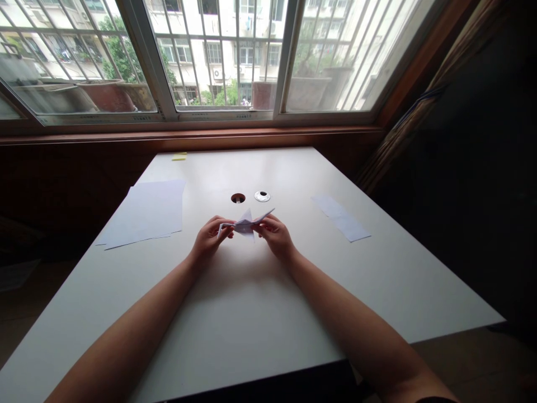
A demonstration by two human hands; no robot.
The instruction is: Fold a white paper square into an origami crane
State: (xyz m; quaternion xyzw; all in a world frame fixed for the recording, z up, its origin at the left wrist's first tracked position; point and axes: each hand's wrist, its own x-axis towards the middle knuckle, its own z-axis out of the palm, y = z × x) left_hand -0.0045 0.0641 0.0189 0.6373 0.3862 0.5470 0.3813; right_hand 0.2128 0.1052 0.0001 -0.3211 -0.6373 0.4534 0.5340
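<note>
A folded white paper crane is held between my two hands above the middle of the white table. Its wings stick out, one away from me and one toward me. My left hand pinches the left end, where a thin bent tip shows beside the fingers. On the other side, my right hand grips the right end, and a long straight point rises past its fingers. Some fingertips of both hands are hidden behind the paper and the other fingers.
Several white paper sheets lie at the left, and paper strips at the right. Beyond my hands are a round cable hole and its loose cover. Yellow slips lie near the far edge, below a barred window.
</note>
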